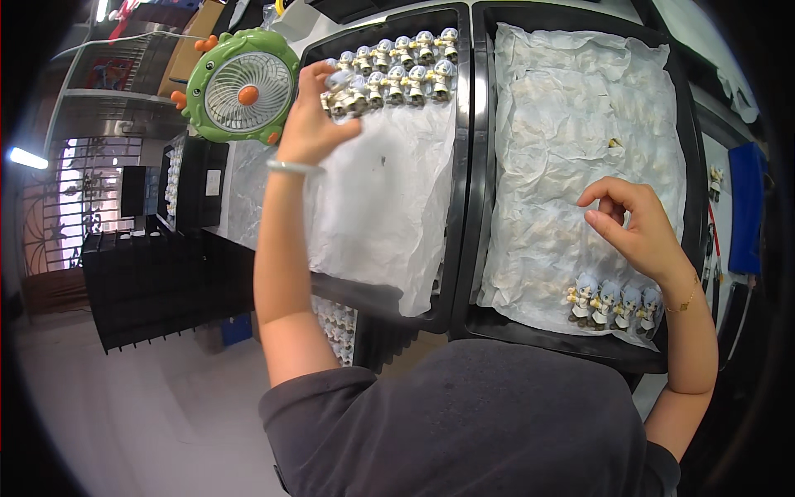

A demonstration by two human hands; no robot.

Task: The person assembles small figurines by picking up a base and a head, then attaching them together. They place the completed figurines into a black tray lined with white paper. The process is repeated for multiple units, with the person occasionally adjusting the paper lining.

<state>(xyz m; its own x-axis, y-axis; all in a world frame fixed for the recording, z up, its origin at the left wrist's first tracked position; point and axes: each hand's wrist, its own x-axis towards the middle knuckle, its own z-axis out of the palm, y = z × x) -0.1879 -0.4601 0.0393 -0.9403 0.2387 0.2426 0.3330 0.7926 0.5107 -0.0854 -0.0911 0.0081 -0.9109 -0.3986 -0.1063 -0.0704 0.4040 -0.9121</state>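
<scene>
My left hand (pixel 313 124) reaches to the near-left end of the figurine rows in the left tray (pixel 461 166). Its fingers and thumb are round a small, blurred figurine (pixel 344 93) with pale hair and light clothing. Beside it, two rows of similar figurines (pixel 416 81) stand on white paper at the tray's far end. Above the right tray (pixel 570 341), my right hand (pixel 633 224) hovers with loosely curled fingers. A gap shows between its thumb and index finger, with nothing visible in them. Several figurines (pixel 604 302) lie on crumpled paper (pixel 538 166) near that hand.
A green fan (pixel 244 87) with orange knobs stands left of the left tray. Black crates (pixel 149 282) are farther left. Beyond the right tray are a blue bin (pixel 745 211), a red-handled tool (pixel 713 236) and a lone figurine (pixel 715 180). A small yellowish piece (pixel 614 143) lies on the crumpled paper.
</scene>
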